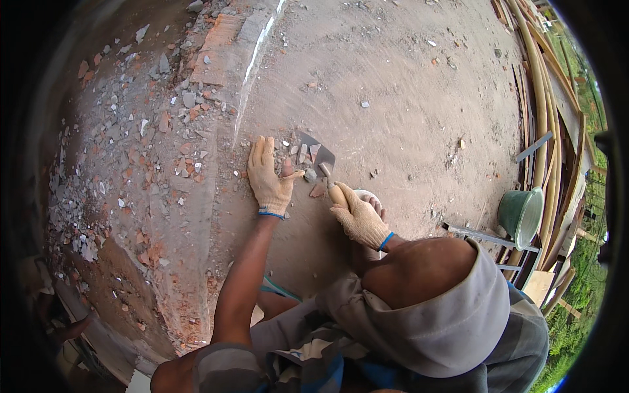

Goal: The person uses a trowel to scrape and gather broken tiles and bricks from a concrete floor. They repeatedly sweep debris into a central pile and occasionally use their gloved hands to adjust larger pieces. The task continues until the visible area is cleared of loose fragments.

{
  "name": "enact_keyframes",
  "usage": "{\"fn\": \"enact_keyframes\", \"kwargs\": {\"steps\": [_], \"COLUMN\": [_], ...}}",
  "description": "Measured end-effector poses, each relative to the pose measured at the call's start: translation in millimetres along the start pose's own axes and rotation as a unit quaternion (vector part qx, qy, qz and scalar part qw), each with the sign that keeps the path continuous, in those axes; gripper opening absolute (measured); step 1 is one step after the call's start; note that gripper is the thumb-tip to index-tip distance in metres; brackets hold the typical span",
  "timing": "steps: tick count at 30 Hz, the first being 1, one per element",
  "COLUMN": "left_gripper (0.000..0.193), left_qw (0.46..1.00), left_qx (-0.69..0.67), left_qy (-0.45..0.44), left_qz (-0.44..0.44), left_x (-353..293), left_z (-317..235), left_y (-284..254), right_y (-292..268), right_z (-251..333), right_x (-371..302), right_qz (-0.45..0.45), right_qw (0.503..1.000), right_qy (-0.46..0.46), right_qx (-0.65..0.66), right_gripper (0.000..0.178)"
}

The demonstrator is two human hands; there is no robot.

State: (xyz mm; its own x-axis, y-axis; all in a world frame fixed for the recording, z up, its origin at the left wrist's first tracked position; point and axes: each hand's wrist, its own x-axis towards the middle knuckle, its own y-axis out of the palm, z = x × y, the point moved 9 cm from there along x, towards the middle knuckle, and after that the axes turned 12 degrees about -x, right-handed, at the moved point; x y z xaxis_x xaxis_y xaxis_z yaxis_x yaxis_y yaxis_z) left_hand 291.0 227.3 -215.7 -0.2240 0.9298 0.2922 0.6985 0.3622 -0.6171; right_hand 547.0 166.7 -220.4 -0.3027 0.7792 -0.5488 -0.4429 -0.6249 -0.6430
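My left hand (268, 183), in a cream knitted glove with a blue cuff, rests on the dusty ground with its fingers stretched out. Its thumb points toward a few broken masonry pieces (302, 154) and a rounded grey stone (310, 175). In a matching glove, my right hand (362, 221) grips the wooden handle of a trowel (319, 150). The grey metal blade lies low over the ground, and some of the fragments sit on or against it; exactly which ones cannot be told. A reddish chip (318, 190) lies just below the blade.
Brick and mortar rubble (131, 170) covers the left side. A pale line (257, 59) runs across the ground ahead. To the right stand a tilted green bucket (511, 215), long wooden poles (538, 98) and a metal bar (534, 147). My bent knee is close to my right hand.
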Motion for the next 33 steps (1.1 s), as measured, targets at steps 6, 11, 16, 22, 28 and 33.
{"fn": "enact_keyframes", "kwargs": {"steps": [6,11,16,22,28,33], "left_gripper": [0.085,0.083,0.065,0.078,0.065,0.049], "left_qw": [1.0,0.993,0.986,0.977,0.871,0.929], "left_qx": [0.01,-0.089,-0.123,0.049,-0.091,-0.044], "left_qy": [-0.016,-0.081,-0.1,-0.063,0.133,0.105], "left_qz": [0.013,0.0,-0.059,-0.198,-0.464,-0.352], "left_x": [3,-4,14,127,139,116], "left_z": [-3,-12,-27,-18,-43,-29], "left_y": [5,2,-12,-186,-404,-333], "right_y": [18,0,-55,-114,-165,-151], "right_z": [51,57,105,281,369,199], "right_x": [20,5,2,49,106,100], "right_qz": [0.048,0.15,0.172,0.171,-0.16,-0.002], "right_qw": [0.989,0.973,0.972,0.962,0.863,0.859], "right_qy": [-0.098,-0.005,0.021,-0.198,-0.46,-0.447], "right_qx": [0.1,0.177,0.161,0.072,-0.135,-0.25], "right_gripper": [0.074,0.07,0.067,0.065,0.057,0.059]}}
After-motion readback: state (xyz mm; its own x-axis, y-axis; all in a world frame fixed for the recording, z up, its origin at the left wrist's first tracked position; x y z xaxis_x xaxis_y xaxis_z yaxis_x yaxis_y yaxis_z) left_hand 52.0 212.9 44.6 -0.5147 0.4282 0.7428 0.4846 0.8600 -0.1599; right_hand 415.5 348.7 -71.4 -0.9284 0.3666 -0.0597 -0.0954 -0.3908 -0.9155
